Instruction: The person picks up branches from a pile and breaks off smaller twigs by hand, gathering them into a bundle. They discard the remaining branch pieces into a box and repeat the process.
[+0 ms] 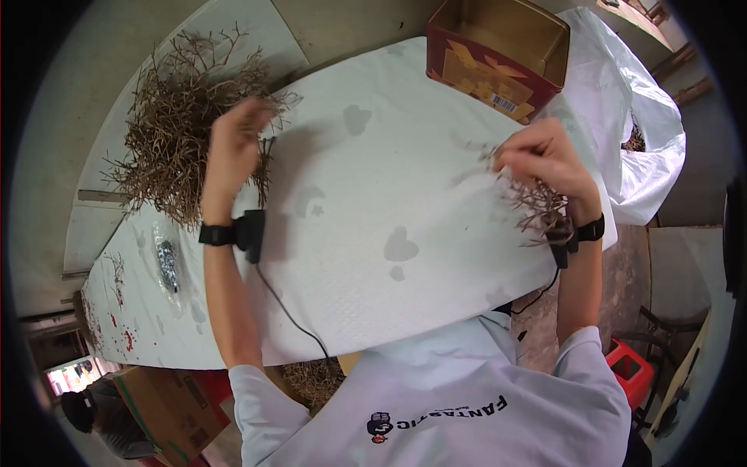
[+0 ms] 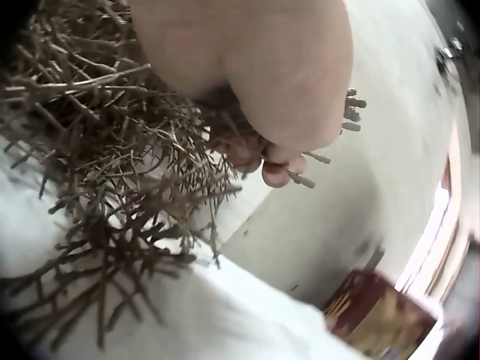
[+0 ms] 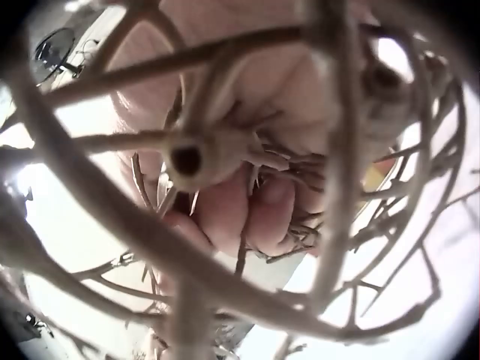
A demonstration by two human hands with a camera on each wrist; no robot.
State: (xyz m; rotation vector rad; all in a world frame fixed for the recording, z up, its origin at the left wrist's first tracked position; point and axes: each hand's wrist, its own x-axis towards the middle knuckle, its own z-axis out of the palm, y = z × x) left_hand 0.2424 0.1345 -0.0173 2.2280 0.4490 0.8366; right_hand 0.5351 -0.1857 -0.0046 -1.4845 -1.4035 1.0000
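A big heap of brown, branching dried twigs lies at the table's left side. My left hand is at the heap's right edge, its fingers curled around some twigs. In the left wrist view, thin twig ends stick out past the fingertips. Over the table's right side, my right hand grips a small bunch of branching twigs that hangs below it toward the wrist. Stems pass between the curled fingers in the right wrist view, and closer branches partly cover the hand.
A red and gold tin stands open at the back right, beside a clear plastic bag. On the white patterned tablecloth lie a small plastic packet and red bits. A red stool stands at right; a person is at lower left.
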